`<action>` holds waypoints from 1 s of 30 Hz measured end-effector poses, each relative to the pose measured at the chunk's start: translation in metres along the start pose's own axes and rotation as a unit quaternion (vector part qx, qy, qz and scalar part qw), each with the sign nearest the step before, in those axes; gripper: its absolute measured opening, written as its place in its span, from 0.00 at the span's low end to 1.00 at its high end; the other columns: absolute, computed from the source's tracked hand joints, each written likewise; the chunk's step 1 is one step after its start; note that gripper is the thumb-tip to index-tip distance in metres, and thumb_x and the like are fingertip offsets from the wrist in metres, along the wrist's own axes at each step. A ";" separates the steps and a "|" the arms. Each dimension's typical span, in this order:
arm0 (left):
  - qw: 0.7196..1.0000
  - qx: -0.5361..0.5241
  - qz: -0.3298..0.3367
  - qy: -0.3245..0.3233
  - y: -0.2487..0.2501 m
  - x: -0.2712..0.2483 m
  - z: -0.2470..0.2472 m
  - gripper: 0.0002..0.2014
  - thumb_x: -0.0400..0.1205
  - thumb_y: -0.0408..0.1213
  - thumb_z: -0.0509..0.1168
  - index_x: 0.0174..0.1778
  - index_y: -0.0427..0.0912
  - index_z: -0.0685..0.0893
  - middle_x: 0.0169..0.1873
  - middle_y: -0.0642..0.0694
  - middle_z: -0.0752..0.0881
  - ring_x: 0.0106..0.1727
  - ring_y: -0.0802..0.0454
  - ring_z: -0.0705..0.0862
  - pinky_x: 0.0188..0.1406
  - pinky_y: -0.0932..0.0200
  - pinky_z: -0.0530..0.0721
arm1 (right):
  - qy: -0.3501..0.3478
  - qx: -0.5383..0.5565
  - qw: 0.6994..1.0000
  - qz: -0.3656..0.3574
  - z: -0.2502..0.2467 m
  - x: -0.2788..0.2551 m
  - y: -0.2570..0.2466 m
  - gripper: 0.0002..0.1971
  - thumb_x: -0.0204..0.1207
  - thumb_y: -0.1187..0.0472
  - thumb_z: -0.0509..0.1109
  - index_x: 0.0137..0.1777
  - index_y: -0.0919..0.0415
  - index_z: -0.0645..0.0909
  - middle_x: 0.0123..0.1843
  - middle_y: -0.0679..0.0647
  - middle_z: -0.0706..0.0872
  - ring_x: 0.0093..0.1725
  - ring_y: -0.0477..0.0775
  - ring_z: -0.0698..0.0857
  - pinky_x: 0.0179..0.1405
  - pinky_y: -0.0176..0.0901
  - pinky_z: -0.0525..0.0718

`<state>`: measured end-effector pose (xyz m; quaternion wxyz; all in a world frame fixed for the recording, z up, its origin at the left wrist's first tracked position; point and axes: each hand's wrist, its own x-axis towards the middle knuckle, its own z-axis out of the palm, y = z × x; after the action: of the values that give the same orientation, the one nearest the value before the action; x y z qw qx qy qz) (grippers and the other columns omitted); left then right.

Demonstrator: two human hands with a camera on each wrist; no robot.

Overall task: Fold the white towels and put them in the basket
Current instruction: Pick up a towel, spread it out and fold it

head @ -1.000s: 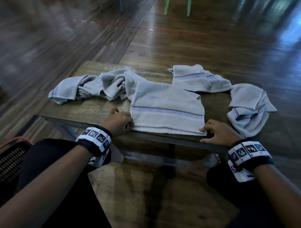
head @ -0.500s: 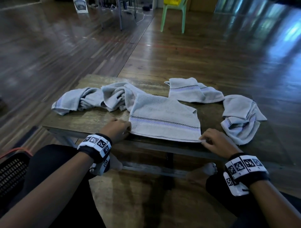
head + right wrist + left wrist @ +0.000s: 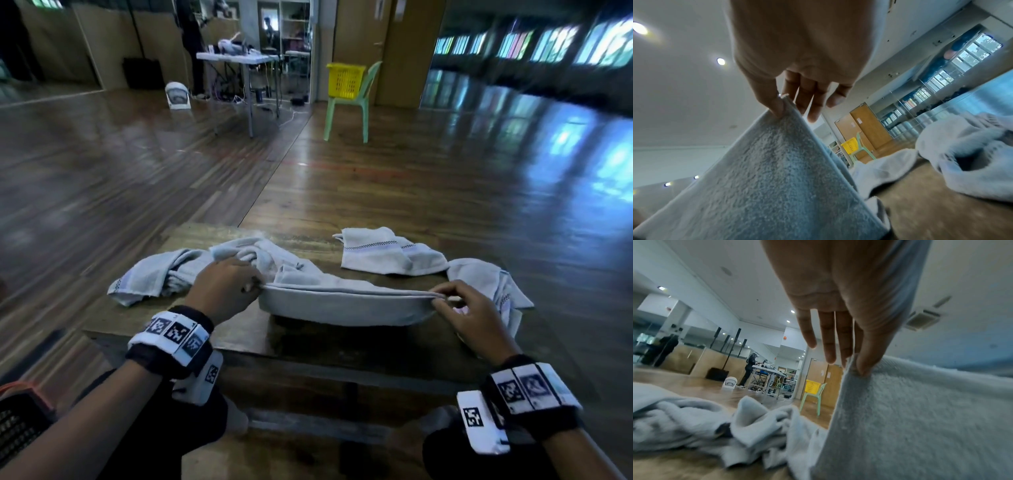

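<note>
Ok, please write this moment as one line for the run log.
step: folding towel | left hand: pinches near-left corner | right hand: pinches near-right corner | near edge: raised off table | basket: contents hidden

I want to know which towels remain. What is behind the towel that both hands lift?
Behind the lifted towel, a crumpled towel lies at left, a folded towel at the far side, another towel at right. The lifted towel covers part of the table.

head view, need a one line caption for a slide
Left hand and right hand pinch the near corners of a white terry towel, lifting its edge above the low wooden table.
</note>
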<state>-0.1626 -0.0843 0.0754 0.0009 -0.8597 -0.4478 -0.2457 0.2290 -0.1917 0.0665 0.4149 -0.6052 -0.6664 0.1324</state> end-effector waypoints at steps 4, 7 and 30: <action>0.989 -0.141 -0.031 0.036 0.009 0.003 -0.034 0.04 0.72 0.35 0.75 0.39 0.47 0.89 0.32 0.60 0.88 0.39 0.61 0.84 0.36 0.72 0.79 | 0.050 0.073 0.996 -0.006 -0.022 0.002 -0.014 0.14 0.75 0.68 0.70 0.43 0.44 0.82 0.43 0.43 0.86 0.39 0.44 0.83 0.38 0.33 0.80; 0.972 -0.225 -0.035 0.050 0.017 0.005 -0.060 0.03 0.71 0.39 0.76 0.36 0.46 0.89 0.32 0.53 0.88 0.36 0.58 0.85 0.37 0.66 0.81 | 0.076 0.090 0.993 -0.030 -0.040 0.004 -0.031 0.18 0.75 0.70 0.70 0.43 0.40 0.83 0.43 0.39 0.88 0.36 0.42 0.81 0.36 0.28 0.80; 1.000 0.006 0.001 0.027 -0.015 0.047 0.018 0.02 0.71 0.35 0.73 0.37 0.46 0.87 0.35 0.48 0.89 0.37 0.45 0.86 0.35 0.58 0.78 | 0.026 -0.042 0.998 0.035 0.022 0.053 0.037 0.10 0.70 0.71 0.73 0.42 0.55 0.82 0.39 0.43 0.84 0.39 0.36 0.82 0.39 0.22 0.77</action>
<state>-0.1440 -0.0352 0.0764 0.0187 -0.8533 -0.4482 -0.2659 0.2432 -0.1268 0.0484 0.4012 -0.6485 -0.6386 0.1035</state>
